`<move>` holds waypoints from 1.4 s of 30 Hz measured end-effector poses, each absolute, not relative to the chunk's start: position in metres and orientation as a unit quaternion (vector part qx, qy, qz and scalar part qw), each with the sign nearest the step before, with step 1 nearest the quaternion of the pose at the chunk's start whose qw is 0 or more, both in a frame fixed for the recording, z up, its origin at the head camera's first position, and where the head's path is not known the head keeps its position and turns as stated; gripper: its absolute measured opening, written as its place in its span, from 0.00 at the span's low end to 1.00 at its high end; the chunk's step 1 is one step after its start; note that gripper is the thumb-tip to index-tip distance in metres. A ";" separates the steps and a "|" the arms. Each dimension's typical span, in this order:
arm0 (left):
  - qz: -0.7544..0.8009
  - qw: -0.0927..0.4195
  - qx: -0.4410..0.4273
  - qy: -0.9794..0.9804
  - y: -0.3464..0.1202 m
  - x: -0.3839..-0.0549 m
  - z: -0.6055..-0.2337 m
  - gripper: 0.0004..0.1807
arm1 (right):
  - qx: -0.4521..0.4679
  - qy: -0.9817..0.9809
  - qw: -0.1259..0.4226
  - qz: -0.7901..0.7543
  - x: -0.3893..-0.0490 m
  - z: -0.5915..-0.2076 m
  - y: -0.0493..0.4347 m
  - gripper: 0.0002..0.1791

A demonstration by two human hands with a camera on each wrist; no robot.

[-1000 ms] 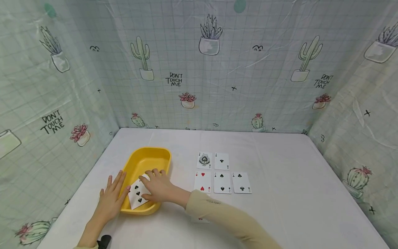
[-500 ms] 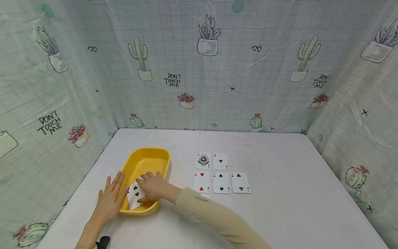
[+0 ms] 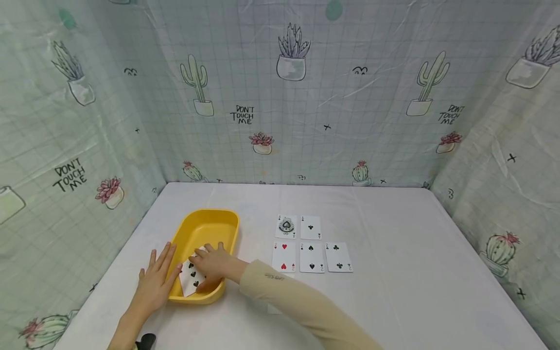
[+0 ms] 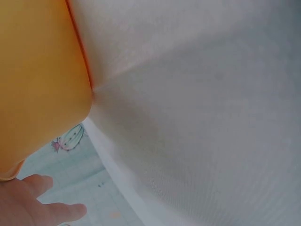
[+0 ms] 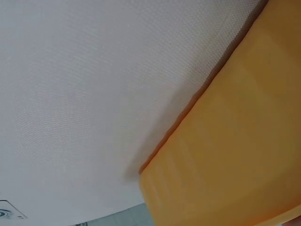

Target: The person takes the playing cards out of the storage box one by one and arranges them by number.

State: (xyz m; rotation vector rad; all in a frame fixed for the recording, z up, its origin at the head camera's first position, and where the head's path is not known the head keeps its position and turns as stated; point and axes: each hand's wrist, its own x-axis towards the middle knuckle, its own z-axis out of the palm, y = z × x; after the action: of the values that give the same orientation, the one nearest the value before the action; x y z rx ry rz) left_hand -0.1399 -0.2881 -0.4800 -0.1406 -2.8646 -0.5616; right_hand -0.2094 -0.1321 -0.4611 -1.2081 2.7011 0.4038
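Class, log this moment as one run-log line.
left hand: against yellow tray | right hand: over black-pipped card in tray | table: two aces, three twos visible face up

A white, woven-textured tabletop spreads flat; behind it and along both sides hangs a pale green, grid-lined sheet printed with green potted cacti, pink succulents and black lettering.

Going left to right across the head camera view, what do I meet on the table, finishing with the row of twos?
Left hand, yellow tray, two of hearts, two of spades, two of clubs.
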 end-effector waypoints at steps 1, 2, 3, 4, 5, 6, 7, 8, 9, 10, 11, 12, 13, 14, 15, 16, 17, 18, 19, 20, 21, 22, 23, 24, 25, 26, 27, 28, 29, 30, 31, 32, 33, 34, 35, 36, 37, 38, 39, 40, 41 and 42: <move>-0.192 0.109 -0.047 -0.974 -0.288 -0.140 -0.480 0.32 | -0.401 0.902 0.080 0.136 -0.210 -0.463 -0.133 0.46; -0.193 0.107 -0.046 -0.974 -0.288 -0.139 -0.480 0.32 | -0.399 0.903 0.082 0.134 -0.210 -0.464 -0.133 0.45; -0.193 0.107 -0.045 -0.974 -0.288 -0.139 -0.480 0.32 | -0.398 0.904 0.081 0.134 -0.210 -0.465 -0.134 0.45; -0.193 0.106 -0.045 -0.974 -0.288 -0.139 -0.480 0.32 | -0.397 0.904 0.081 0.133 -0.211 -0.466 -0.134 0.45; -0.193 0.107 -0.044 -0.974 -0.288 -0.139 -0.480 0.32 | -0.396 0.905 0.079 0.134 -0.211 -0.467 -0.135 0.45; -0.192 0.107 -0.044 -0.974 -0.287 -0.139 -0.479 0.32 | -0.396 0.905 0.077 0.135 -0.212 -0.468 -0.135 0.44; -0.193 0.106 -0.045 -0.974 -0.287 -0.138 -0.479 0.31 | -0.396 0.905 0.076 0.136 -0.212 -0.468 -0.135 0.44; -0.193 0.106 -0.045 -0.974 -0.287 -0.139 -0.479 0.31 | -0.396 0.905 0.074 0.136 -0.212 -0.468 -0.136 0.44; -0.192 0.106 -0.044 -0.975 -0.287 -0.139 -0.478 0.31 | -0.395 0.905 0.073 0.137 -0.213 -0.468 -0.136 0.44; -0.193 0.105 -0.044 -0.975 -0.287 -0.139 -0.478 0.32 | -0.395 0.905 0.073 0.138 -0.213 -0.468 -0.136 0.44; -0.192 0.104 -0.043 -0.975 -0.287 -0.139 -0.478 0.32 | -0.396 0.905 0.071 0.141 -0.213 -0.468 -0.137 0.44; -0.193 0.102 -0.042 -0.975 -0.288 -0.139 -0.477 0.32 | -0.396 0.904 0.070 0.143 -0.213 -0.468 -0.137 0.44; -0.192 0.100 -0.041 -0.975 -0.288 -0.139 -0.477 0.32 | -0.397 0.904 0.070 0.145 -0.213 -0.468 -0.137 0.45; -0.191 0.099 -0.040 -0.976 -0.287 -0.139 -0.477 0.32 | -0.397 0.903 0.068 0.150 -0.212 -0.468 -0.137 0.45; -0.189 0.096 -0.038 -0.976 -0.287 -0.139 -0.477 0.32 | -0.398 0.902 0.065 0.154 -0.212 -0.468 -0.137 0.45; -0.188 0.097 -0.038 -0.977 -0.287 -0.139 -0.477 0.32 | -0.398 0.901 0.061 0.159 -0.212 -0.468 -0.137 0.45; -0.187 0.096 -0.038 -0.977 -0.287 -0.139 -0.477 0.32 | -0.399 0.901 0.056 0.163 -0.211 -0.468 -0.137 0.46; -0.187 0.095 -0.038 -0.977 -0.287 -0.139 -0.477 0.32 | -0.398 0.900 0.051 0.168 -0.211 -0.468 -0.137 0.46; -0.187 0.096 -0.038 -0.977 -0.286 -0.139 -0.477 0.32 | -0.397 0.900 0.047 0.172 -0.211 -0.468 -0.136 0.47; -0.187 0.097 -0.038 -0.977 -0.286 -0.139 -0.477 0.32 | -0.396 0.900 0.043 0.176 -0.210 -0.467 -0.136 0.47; -0.187 0.098 -0.038 -0.977 -0.286 -0.139 -0.478 0.32 | -0.394 0.901 0.039 0.178 -0.211 -0.467 -0.136 0.47; -0.188 0.098 -0.038 -0.977 -0.287 -0.139 -0.478 0.32 | -0.393 0.901 0.037 0.180 -0.210 -0.466 -0.136 0.48; -0.189 0.096 -0.037 -0.977 -0.287 -0.140 -0.478 0.32 | -0.392 0.901 0.035 0.181 -0.210 -0.466 -0.136 0.48; -0.190 0.095 -0.037 -0.976 -0.287 -0.140 -0.478 0.32 | -0.391 0.902 0.033 0.181 -0.210 -0.465 -0.136 0.48; -0.190 0.094 -0.036 -0.977 -0.287 -0.140 -0.478 0.32 | -0.389 0.903 0.033 0.180 -0.210 -0.465 -0.136 0.48; -0.190 0.093 -0.036 -0.977 -0.287 -0.140 -0.478 0.32 | -0.388 0.903 0.033 0.179 -0.210 -0.465 -0.136 0.48; -0.191 0.092 -0.036 -0.977 -0.287 -0.141 -0.478 0.32 | -0.388 0.904 0.031 0.177 -0.211 -0.465 -0.136 0.48; -0.191 0.092 -0.036 -0.977 -0.287 -0.141 -0.479 0.32 | -0.386 0.905 0.031 0.173 -0.211 -0.465 -0.136 0.48; -0.191 0.092 -0.036 -0.977 -0.288 -0.141 -0.479 0.32 | -0.385 0.907 0.031 0.170 -0.211 -0.464 -0.135 0.48; -0.190 0.092 -0.036 -0.977 -0.288 -0.141 -0.479 0.32 | -0.383 0.908 0.031 0.168 -0.211 -0.464 -0.135 0.49; -0.190 0.093 -0.037 -0.977 -0.288 -0.141 -0.479 0.32 | -0.383 0.908 0.031 0.166 -0.211 -0.463 -0.135 0.49; -0.190 0.094 -0.037 -0.977 -0.288 -0.141 -0.479 0.32 | -0.382 0.909 0.031 0.164 -0.211 -0.463 -0.134 0.49; -0.189 0.095 -0.037 -0.977 -0.288 -0.141 -0.479 0.32 | -0.382 0.909 0.030 0.161 -0.211 -0.462 -0.133 0.49; -0.188 0.094 -0.037 -0.977 -0.288 -0.141 -0.479 0.32 | -0.383 0.909 0.029 0.159 -0.211 -0.461 -0.132 0.50; -0.187 0.093 -0.036 -0.977 -0.288 -0.141 -0.479 0.32 | -0.384 0.909 0.026 0.158 -0.212 -0.459 -0.131 0.50; -0.186 0.092 -0.036 -0.978 -0.288 -0.140 -0.479 0.32 | -0.384 0.910 0.023 0.157 -0.212 -0.458 -0.130 0.50; -0.186 0.090 -0.036 -0.978 -0.288 -0.141 -0.479 0.32 | -0.384 0.910 0.019 0.157 -0.212 -0.456 -0.129 0.50; -0.185 0.088 -0.035 -0.978 -0.287 -0.141 -0.479 0.33 | -0.383 0.911 0.015 0.156 -0.213 -0.454 -0.127 0.50; -0.185 0.086 -0.034 -0.978 -0.287 -0.141 -0.479 0.33 | -0.382 0.911 0.010 0.154 -0.213 -0.452 -0.125 0.51; -0.185 0.082 -0.033 -0.979 -0.287 -0.141 -0.479 0.33 | -0.381 0.912 0.006 0.152 -0.214 -0.451 -0.123 0.51; -0.186 0.079 -0.032 -0.979 -0.287 -0.141 -0.479 0.33 | -0.380 0.913 0.005 0.149 -0.214 -0.449 -0.121 0.51; -0.186 0.077 -0.031 -0.979 -0.286 -0.141 -0.478 0.33 | -0.379 0.914 0.006 0.145 -0.214 -0.447 -0.118 0.51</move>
State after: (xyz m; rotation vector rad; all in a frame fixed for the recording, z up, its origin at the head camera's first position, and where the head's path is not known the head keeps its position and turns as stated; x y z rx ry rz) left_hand -0.1412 -0.2863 -0.4785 -0.0931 -2.9327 -0.5580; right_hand -0.2144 -0.1183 -0.4472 -1.1848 2.8612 0.4539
